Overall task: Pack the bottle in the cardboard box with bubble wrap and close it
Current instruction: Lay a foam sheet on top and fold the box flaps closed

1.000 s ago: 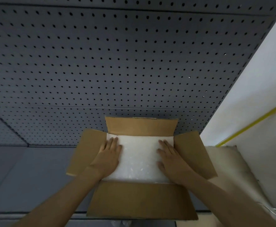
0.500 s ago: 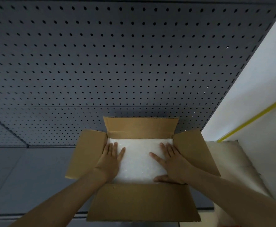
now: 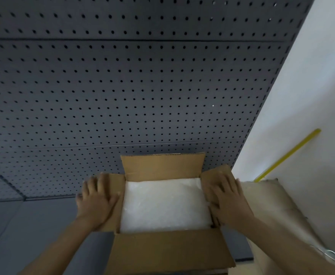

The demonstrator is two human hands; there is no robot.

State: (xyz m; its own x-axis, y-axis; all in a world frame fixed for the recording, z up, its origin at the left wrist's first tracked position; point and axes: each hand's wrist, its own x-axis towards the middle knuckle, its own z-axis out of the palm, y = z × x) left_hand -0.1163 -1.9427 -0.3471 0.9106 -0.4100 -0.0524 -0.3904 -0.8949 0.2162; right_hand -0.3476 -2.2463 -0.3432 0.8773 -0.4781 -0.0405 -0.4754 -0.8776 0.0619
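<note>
Brown cardboard box [image 3: 168, 253], lower centre of frame, on grey desk [image 3: 23, 225]; all four flaps open. Inside: white bubble wrap [image 3: 164, 205] filling the opening; bottle hidden. Left hand [image 3: 95, 203] rests flat, fingers straight, on the left side flap. Right hand [image 3: 227, 201] lies likewise on the right side flap. Grey perforated pegboard [image 3: 123, 86] behind. Yellow strip [image 3: 289, 154] on white wall, right.

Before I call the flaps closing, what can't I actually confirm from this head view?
- Bottle: not visible; the bubble wrap covers the inside of the cardboard box.
- Left hand and right hand on the side flaps: motion blur hides whether fingers curl over the edges.
- Box front wall: cut off by the bottom edge.
</note>
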